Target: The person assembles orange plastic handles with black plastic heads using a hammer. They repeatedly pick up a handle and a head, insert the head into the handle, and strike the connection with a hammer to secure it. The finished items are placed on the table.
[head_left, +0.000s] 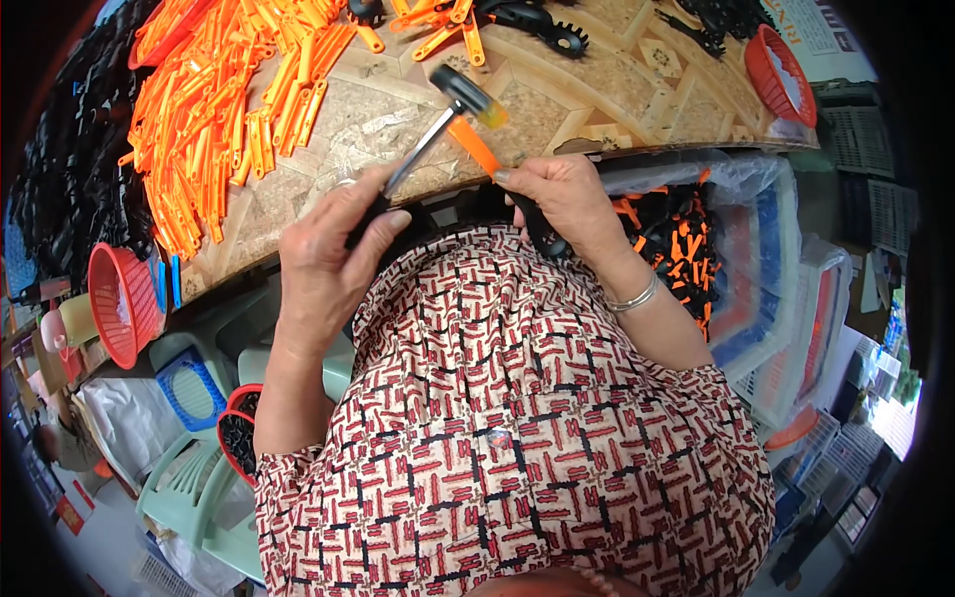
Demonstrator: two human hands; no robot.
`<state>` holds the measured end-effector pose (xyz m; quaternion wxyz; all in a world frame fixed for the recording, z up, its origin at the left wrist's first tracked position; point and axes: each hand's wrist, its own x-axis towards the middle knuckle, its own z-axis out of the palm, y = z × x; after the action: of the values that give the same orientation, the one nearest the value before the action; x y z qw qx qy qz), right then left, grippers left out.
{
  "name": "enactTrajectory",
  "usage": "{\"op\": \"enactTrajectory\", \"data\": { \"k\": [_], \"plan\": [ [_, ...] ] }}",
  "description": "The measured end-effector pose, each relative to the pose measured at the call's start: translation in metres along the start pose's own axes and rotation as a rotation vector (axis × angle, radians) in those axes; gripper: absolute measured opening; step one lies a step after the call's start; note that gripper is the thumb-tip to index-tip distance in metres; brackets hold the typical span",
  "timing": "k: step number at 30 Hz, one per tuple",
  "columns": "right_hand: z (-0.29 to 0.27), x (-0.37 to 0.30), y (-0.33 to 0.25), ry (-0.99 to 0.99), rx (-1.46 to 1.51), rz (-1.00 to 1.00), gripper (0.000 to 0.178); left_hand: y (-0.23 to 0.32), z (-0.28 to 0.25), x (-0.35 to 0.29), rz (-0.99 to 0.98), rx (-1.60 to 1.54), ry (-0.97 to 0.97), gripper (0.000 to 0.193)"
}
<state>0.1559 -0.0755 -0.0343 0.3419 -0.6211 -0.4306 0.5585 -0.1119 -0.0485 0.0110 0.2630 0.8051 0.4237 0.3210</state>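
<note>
My left hand grips the black handle of a small hammer with a metal shaft, a black head and a yellowish tip. The hammer head hangs over the tabletop, just above an orange plastic strip. My right hand holds that orange strip, which is joined to a black plastic part that sticks out below the hand. Both hands are at the near edge of the table, over my patterned shirt.
A big heap of orange strips covers the table's left. Black toothed parts lie at the back. A red basket sits right, another left. A clear bin holds assembled orange-black pieces. Plastic stools stand below.
</note>
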Motion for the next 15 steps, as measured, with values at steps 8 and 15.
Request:
{"op": "enactTrajectory", "data": {
  "k": [8, 15],
  "plan": [
    [0.002, 0.001, -0.001, -0.024, 0.09, 0.06, 0.034, 0.013, -0.005, -0.016, -0.115, 0.164, -0.039, 0.045],
    [0.003, 0.004, 0.004, -0.01, 0.047, 0.032, 0.032, 0.006, -0.004, -0.027, 0.095, 0.168, 0.073, 0.05]
  ]
}}
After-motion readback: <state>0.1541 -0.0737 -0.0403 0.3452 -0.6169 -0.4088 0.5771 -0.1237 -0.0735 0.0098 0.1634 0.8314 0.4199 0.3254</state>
